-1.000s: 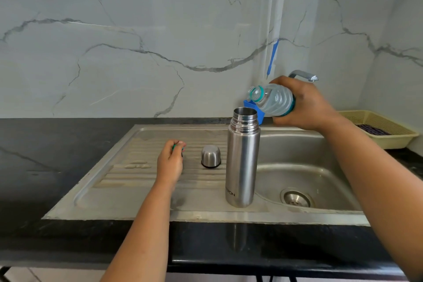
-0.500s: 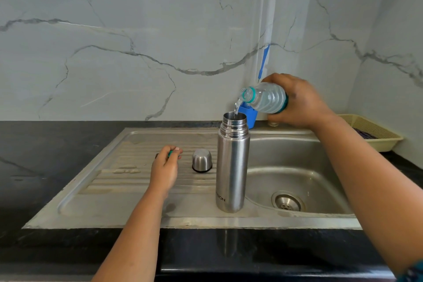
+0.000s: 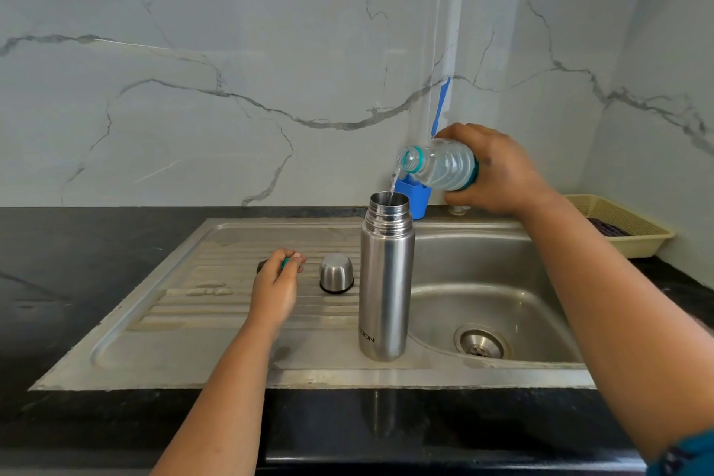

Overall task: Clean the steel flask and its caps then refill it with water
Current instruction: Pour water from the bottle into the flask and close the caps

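Observation:
The steel flask [image 3: 386,282] stands upright and uncapped on the sink's draining board [image 3: 216,344]. My right hand [image 3: 498,170] grips a clear plastic water bottle [image 3: 440,165], tipped on its side, and a thin stream of water falls from its mouth into the flask's opening. The flask's steel outer cap [image 3: 336,273] sits upside down on the ribbed board just left of the flask. My left hand [image 3: 276,288] hovers over the board and pinches a small teal bottle cap [image 3: 286,263]. A dark small object [image 3: 262,265] peeks out behind that hand.
The sink basin [image 3: 498,282] with its drain [image 3: 481,342] lies right of the flask. A blue holder [image 3: 419,197] stands at the back wall. A yellow basket tray [image 3: 626,224] sits on the black counter [image 3: 77,263] at the far right.
My right hand tipped the bottle further over the flask, and water now pours in. My left hand stayed over the board with the teal cap.

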Motion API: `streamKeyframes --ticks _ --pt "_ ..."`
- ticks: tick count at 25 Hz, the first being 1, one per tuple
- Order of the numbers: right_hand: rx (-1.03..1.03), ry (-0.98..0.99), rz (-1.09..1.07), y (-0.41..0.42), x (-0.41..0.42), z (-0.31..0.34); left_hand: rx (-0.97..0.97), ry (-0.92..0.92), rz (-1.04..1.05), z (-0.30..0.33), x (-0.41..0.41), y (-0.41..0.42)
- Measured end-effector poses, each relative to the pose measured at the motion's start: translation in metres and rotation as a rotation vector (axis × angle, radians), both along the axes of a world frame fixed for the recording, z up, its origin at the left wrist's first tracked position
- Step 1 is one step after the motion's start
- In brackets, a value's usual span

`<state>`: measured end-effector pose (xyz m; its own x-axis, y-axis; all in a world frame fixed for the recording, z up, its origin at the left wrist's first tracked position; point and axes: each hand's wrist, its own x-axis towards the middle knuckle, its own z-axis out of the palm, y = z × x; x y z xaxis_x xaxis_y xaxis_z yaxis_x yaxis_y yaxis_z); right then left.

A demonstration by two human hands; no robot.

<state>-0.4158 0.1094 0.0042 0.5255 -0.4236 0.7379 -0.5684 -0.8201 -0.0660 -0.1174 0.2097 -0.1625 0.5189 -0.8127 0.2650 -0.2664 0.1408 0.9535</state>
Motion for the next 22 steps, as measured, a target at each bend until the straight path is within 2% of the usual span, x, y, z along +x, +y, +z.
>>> streamKeyframes --ticks 22 --pt "0.006 0.020 -0.020 0.0025 0.0031 0.0008 0.007 0.005 -0.010 0.0002 -0.0028 0.0018"
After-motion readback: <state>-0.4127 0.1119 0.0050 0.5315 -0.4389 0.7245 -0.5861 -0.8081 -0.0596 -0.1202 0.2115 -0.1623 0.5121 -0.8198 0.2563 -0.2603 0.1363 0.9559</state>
